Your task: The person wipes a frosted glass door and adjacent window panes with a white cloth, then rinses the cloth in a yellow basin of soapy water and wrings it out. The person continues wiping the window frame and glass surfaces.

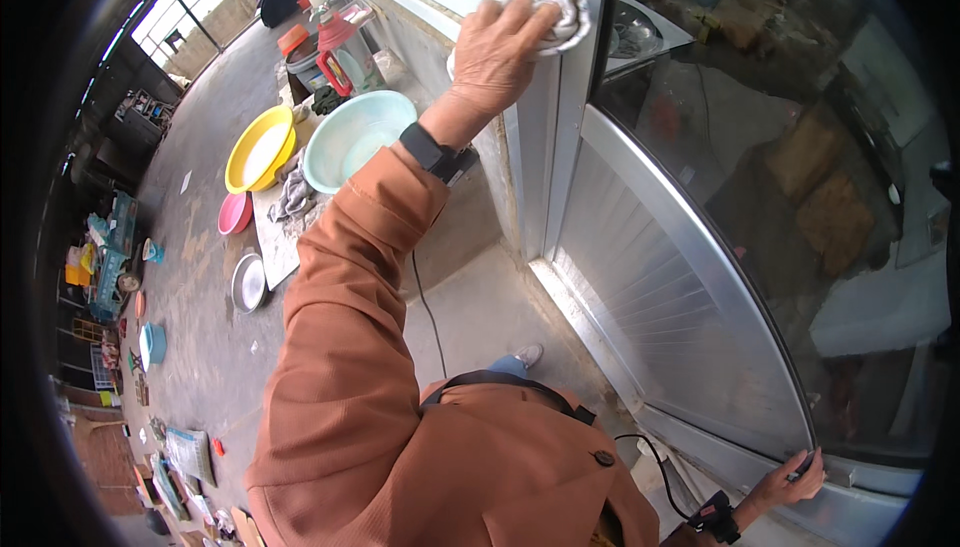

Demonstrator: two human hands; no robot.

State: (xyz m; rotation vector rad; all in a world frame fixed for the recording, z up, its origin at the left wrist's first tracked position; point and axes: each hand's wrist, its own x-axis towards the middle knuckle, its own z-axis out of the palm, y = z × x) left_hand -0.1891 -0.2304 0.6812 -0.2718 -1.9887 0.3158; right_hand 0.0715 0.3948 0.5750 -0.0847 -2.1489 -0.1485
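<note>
My left hand (499,51), arm stretched up and forward, grips a bunched white cloth (564,20) with grey marks and presses it on the upright metal door frame (547,111). My right hand (799,478), low at the right, curls its fingers around a small dark part at the edge of the aluminium door (660,307); whether that part is a handle or a latch I cannot tell. The door has a ribbed metal lower panel and dark glass (750,194) above, which reflects or shows objects.
A pale green basin (360,134), a yellow basin (262,149), grey rags (294,190) and a red-topped container (341,48) stand left of my arm. A pink basin (235,213) and a metal basin (249,284) are on the floor. A black cable (429,307) crosses the floor before me.
</note>
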